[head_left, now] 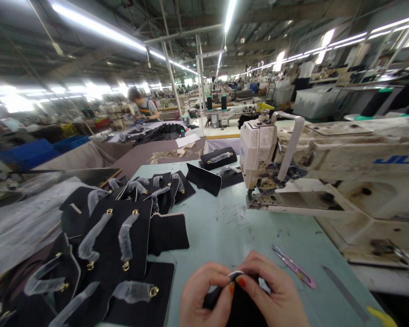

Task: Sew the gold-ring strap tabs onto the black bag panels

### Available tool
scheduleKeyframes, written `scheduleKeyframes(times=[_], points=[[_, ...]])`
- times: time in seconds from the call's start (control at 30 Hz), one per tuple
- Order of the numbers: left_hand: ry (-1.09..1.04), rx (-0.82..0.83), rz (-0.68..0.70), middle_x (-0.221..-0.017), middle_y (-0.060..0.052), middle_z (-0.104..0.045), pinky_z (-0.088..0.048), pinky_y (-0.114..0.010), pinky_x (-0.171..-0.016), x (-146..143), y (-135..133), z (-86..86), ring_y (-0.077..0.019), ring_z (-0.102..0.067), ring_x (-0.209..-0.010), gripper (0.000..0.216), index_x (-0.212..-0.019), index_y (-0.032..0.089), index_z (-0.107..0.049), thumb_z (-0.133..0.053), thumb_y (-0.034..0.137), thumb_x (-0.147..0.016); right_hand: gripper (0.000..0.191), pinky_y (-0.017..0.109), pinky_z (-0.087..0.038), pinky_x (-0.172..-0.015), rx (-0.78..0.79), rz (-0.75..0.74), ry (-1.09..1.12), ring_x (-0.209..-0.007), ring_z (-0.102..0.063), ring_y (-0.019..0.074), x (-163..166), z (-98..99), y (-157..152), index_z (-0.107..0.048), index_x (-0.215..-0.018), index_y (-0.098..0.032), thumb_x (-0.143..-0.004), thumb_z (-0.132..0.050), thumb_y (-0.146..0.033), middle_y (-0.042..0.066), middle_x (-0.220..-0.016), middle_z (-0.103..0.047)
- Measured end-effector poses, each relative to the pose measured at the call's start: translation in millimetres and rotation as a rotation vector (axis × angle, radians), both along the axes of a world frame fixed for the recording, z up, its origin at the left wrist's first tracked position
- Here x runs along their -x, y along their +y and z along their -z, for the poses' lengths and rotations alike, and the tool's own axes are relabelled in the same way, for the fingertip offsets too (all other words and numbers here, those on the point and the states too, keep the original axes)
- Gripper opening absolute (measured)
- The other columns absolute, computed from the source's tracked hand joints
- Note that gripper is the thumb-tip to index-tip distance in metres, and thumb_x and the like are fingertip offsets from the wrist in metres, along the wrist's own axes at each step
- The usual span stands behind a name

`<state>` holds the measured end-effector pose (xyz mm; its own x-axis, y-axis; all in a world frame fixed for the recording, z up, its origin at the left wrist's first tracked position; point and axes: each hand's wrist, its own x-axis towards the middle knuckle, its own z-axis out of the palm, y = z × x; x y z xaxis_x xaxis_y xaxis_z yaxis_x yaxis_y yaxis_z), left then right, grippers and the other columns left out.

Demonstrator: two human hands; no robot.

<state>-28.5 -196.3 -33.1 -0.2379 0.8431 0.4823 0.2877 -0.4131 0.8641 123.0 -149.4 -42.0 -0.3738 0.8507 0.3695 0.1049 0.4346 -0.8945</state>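
Note:
Close to the table's front edge, my left hand (206, 293) and my right hand (272, 290) pinch the upper edge of a black panel (243, 306) between thumbs and fingers. A pale strip shows along that edge, between the two thumbs. Most of the panel is hidden by my hands and the frame's bottom. Right of my hands, pink-handled thread snips (295, 267) lie on the green tabletop (211, 227). To the left are several black panels (132, 240), piled and overlapping, with plastic-wrapped handles (125, 238) on gold-coloured metal fittings.
A white sewing machine (279, 159) stands at the right, its bed reaching over the table. A flat grey blade or ruler (346, 293) lies at the right edge. More black panels (204, 178) lie at the back. Another person (145, 106) sits at a far table.

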Motion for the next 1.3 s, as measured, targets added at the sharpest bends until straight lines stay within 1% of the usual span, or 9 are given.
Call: scheduleKeyframes(times=[0.13,0.23,0.5,0.7,0.8,1.0,1.1,1.17,1.3], points=[[-0.006,-0.003,0.016,-0.071,0.0,-0.07,-0.052,-0.021,-0.063,-3,0,-1.5,-0.0133,-0.066,-0.064,0.011,-0.074,0.022,-0.066,-0.063,0.022,-0.085,0.014,0.019,-0.047,-0.069,-0.03,-0.089,0.027,-0.077,-0.061,0.0118,-1,-2.4,1,-0.068,-0.099,-0.027,-0.095,-0.055,-0.027,-0.001,-0.082,-0.061],[-0.01,0.02,0.029,-0.07,-0.001,-0.07,-0.052,-0.021,-0.063,-2,0,-1.5,-0.0132,-0.065,-0.063,0.013,-0.073,0.021,-0.066,-0.063,0.024,-0.085,0.013,0.018,-0.047,-0.07,-0.036,-0.094,0.025,-0.077,-0.06,0.0113,-1,-3.6,2,-0.067,-0.096,-0.024,-0.095,-0.054,-0.024,-0.001,-0.081,-0.06],[0.028,-0.005,0.005,-0.07,-0.002,-0.071,-0.053,-0.021,-0.062,-9,-2,0.1,-0.0134,-0.066,-0.062,0.014,-0.071,0.021,-0.066,-0.062,0.023,-0.085,0.015,0.02,-0.041,-0.062,-0.089,0.105,0.077,-0.067,-0.053,0.0108,8,1.3,-7,-0.059,-0.078,-0.02,-0.091,-0.052,-0.021,-0.002,-0.071,-0.052],[0.057,0.203,-0.05,-0.068,-0.001,-0.073,-0.055,-0.021,-0.059,-6,-2,6.8,-0.0152,-0.067,-0.061,0.019,-0.085,0.021,-0.07,-0.065,0.039,-0.083,0.015,0.022,-0.04,-0.063,-0.227,0.177,0.096,-0.067,-0.052,0.0117,10,7.0,-6,-0.058,-0.08,-0.02,-0.092,-0.05,-0.018,-0.001,-0.07,-0.05],[0.154,0.191,0.003,-0.068,0.0,-0.073,-0.053,-0.02,-0.06,-4,0,5.3,-0.0138,-0.066,-0.06,0.022,-0.079,0.024,-0.072,-0.061,0.041,-0.086,0.015,0.02,-0.04,-0.059,-0.27,0.179,0.051,-0.064,-0.051,0.0107,8,8.2,-4,-0.058,-0.079,-0.019,-0.092,-0.051,-0.017,-0.001,-0.068,-0.049],[0.205,0.189,-0.034,-0.065,0.002,-0.069,-0.049,-0.02,-0.06,-9,1,6.2,-0.0131,-0.064,-0.059,0.02,-0.075,0.023,-0.07,-0.058,0.034,-0.088,0.034,0.02,-0.036,-0.052,-0.183,0.289,-0.077,-0.055,-0.046,0.0092,12,4.8,0,-0.046,-0.062,-0.017,-0.095,-0.05,-0.026,-0.002,-0.061,-0.042],[0.199,0.278,-0.095,-0.062,0.0,-0.067,-0.048,-0.02,-0.058,-7,-1,8.6,-0.0139,-0.061,-0.058,0.024,-0.072,0.022,-0.07,-0.061,0.04,-0.085,0.046,0.019,-0.036,-0.048,-0.08,0.219,-0.079,-0.051,-0.045,0.0098,11,1.2,8,-0.042,-0.057,-0.017,-0.098,-0.045,-0.038,-0.003,-0.056,-0.042],[0.134,0.349,-0.092,-0.061,-0.001,-0.066,-0.046,-0.02,-0.055,-5,-1,8.2,-0.0138,-0.058,-0.057,0.03,-0.07,0.02,-0.07,-0.061,0.045,-0.084,0.049,0.019,-0.039,-0.051,0.011,0.115,-0.057,-0.054,-0.051,0.0106,6,-2.3,12,-0.05,-0.06,-0.018,-0.101,-0.037,-0.042,-0.001,-0.058,-0.049],[-0.117,0.491,-0.036,-0.06,0.0,-0.064,-0.042,-0.018,-0.052,-2,2,4.7,-0.0116,-0.054,-0.055,0.035,-0.07,0.017,-0.068,-0.065,0.051,-0.08,0.035,0.019,-0.045,-0.067,0.069,-0.087,-0.111,-0.073,-0.061,0.0116,-8,-5.0,13,-0.066,-0.087,-0.022,-0.101,-0.039,-0.039,-0.001,-0.078,-0.063]])
